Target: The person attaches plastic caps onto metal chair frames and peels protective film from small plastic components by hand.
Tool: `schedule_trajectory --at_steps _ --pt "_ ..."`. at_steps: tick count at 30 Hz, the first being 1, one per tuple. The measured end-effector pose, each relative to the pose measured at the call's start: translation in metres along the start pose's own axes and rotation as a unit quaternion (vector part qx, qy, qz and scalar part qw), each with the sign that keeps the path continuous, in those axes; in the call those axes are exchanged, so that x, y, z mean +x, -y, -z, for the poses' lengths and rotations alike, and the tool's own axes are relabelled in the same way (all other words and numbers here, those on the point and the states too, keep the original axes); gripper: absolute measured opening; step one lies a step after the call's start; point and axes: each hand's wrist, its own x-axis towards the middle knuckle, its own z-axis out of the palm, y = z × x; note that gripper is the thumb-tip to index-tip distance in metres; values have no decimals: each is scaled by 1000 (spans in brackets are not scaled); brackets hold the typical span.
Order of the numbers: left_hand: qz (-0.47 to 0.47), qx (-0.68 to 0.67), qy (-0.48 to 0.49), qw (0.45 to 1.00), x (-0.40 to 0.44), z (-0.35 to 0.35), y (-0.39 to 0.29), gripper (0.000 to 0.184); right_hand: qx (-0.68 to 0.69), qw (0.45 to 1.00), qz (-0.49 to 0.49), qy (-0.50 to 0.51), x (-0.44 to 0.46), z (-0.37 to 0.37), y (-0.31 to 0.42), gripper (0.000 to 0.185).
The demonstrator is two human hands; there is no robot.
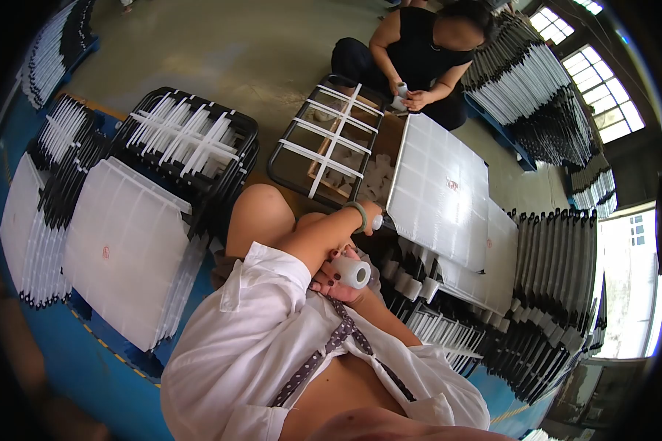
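Note:
My left hand (pixel 371 214), with a green bracelet at its wrist, is closed round a small whitish piece (pixel 377 222) at the near corner of a black frame with white straps (pixel 332 158). My right hand (pixel 336 278), its nails dark, is wrapped round a white hollow roll (pixel 355 273) just above my lap. The roll's open end faces right. Beyond the frame, a wooden-edged box holds several white pieces (pixel 377 176). White panels in black frames (pixel 440 187) lie directly right of my left hand.
Across the box a person in black (pixel 419 59) holds a white roll (pixel 400 94) in both hands. Stacked strapped frames (pixel 184 136) and white panels (pixel 121 250) stand at the left. More stacked frames (pixel 555 275) are at the right, below windows.

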Motion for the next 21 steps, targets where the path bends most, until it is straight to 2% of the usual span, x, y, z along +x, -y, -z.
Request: schedule_trajectory --at_steps 4,7,21 --pt "37 -12 -5 999 0 -2 -3 45 -11 999 11 -35 -2 -2 -2 51" --pt "36 -12 -1 999 -1 0 -4 45 -6 1000 -3 -7 -1 0 -1 44" --pt "29 -10 27 999 0 3 -4 61 -10 1000 4 -22 -2 1 0 46"
